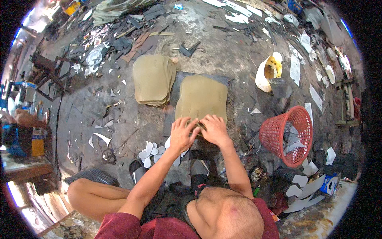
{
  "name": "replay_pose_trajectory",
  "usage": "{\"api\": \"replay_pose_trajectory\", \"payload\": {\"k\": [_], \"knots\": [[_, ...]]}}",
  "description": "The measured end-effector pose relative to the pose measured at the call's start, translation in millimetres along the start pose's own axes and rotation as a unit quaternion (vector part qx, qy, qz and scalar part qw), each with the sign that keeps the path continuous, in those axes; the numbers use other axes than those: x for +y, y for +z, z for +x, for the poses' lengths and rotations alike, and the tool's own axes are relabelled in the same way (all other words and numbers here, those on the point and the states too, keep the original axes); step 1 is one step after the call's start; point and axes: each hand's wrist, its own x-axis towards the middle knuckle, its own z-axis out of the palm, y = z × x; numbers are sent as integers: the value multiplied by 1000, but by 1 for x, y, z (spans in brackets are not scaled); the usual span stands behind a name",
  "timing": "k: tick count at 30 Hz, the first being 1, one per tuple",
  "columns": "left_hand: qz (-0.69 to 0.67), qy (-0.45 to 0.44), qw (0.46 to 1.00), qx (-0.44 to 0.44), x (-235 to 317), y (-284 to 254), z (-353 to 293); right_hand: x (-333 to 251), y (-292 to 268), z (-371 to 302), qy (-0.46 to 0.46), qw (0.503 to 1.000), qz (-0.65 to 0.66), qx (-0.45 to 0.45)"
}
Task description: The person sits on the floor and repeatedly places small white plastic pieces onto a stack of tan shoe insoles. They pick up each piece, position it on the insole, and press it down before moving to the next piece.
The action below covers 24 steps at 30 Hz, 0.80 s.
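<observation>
- Two hands, my left hand and right hand, touched the near edge of the tan stack, equally close.
- It lay straight ahead of my fingers, on a dark mat, its long axis pointing away from me.
- My fingers were apart; whether they pinched, I could not tell.
- It looked flat, with rounded corners.
</observation>
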Motion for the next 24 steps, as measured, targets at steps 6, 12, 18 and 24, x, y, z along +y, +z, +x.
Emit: {"api": "replay_pose_trajectory", "payload": {"k": [6,12,18,24], "knots": [[106,24,993,-48,10,4,-14,35,24,-5,308,931,16,195],[-147,-180,972,26,2,-2,27,18,14,-6,214,839,416,276],[-644,-398,638,-143,-4,-31,44,1,-43,-12,139,765,582,239],[-782,-440,425,-115,-4,-18,19,-9,-19,-18,238,734,609,183]]}}
